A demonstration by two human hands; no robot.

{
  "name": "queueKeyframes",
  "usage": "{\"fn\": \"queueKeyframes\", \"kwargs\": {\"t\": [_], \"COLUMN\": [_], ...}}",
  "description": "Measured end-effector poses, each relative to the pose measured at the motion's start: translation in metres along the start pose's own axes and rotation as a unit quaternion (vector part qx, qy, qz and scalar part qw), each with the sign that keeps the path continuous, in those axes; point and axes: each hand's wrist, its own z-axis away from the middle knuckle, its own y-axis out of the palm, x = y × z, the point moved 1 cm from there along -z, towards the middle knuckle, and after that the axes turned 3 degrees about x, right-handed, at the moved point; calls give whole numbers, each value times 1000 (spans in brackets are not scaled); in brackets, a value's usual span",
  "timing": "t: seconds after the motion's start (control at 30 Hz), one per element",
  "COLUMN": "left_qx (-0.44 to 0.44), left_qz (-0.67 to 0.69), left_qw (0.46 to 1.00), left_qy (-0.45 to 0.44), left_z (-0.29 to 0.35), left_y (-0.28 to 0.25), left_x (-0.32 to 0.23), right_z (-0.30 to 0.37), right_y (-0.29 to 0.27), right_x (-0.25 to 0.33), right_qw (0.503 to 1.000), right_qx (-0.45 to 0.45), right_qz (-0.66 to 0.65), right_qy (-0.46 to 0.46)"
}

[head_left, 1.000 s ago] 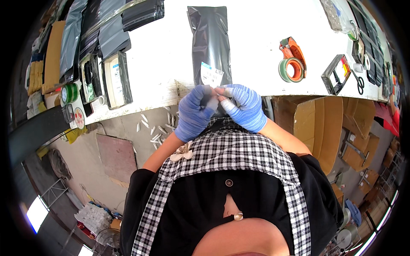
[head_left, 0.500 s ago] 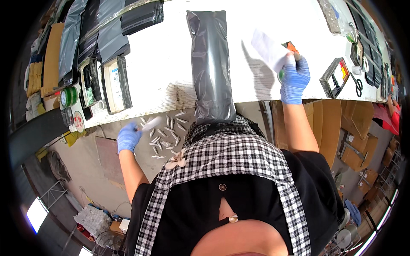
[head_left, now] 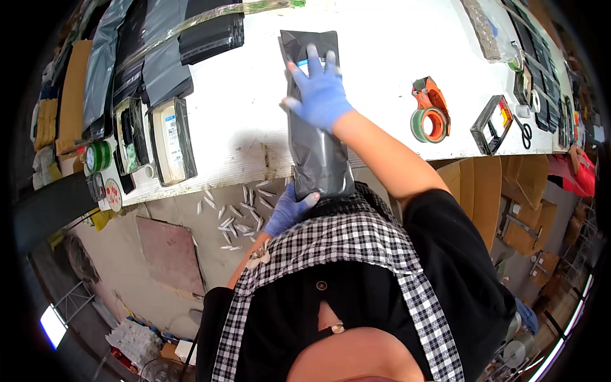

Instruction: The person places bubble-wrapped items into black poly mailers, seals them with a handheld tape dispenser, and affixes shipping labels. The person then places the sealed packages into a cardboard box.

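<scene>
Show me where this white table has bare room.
Bare tabletop lies between the grey bag and the black-rimmed trays on the left, and between the bag and orange tape dispenser. Both ends are crowded: stacked bags left, scissors and another tray right.

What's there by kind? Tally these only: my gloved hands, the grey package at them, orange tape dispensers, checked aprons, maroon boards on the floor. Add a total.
Gloved hands: 2 (left hand, right hand)
Grey package: 1
Orange tape dispenser: 1
Checked apron: 1
Maroon board: 1
Total: 6
</scene>
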Motion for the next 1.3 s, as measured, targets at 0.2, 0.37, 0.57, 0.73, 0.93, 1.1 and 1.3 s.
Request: {"fn": "queueKeyframes", "kwargs": {"t": [0.2, 0.37, 0.57, 0.73, 0.93, 1.1, 1.3], "left_qx": [-21, -35, -19, -135, -174, -55, -93], "left_qz": [2, 19, 9, -231, -248, 84, -62], "left_qw": [1000, 999, 999, 963, 942, 995, 993], "left_qy": [4, -28, -41, 11, 147, -21, 36], "left_z": [-13, -12, 3, 30, 56, 51, 51], "left_y": [0, 1, -29, -109, -32, 36, 17], "left_x": [5, -1, -13, -23, -92, -99, -72], "right_z": [44, 189, 163, 147, 218, 222, 225], "right_y": [14, 31, -6, 10, 7, 16, 19], "right_x": [9, -45, -235, -260, -123, -45, -30], "right_qw": [998, 957, 946, 884, 740, 893, 906], "right_qx": [27, -55, -156, 13, -28, -120, -150], "right_qz": [-48, -232, 11, -272, -669, -404, -345], "right_qy": [-24, -164, 284, 380, 58, -160, -196]}}
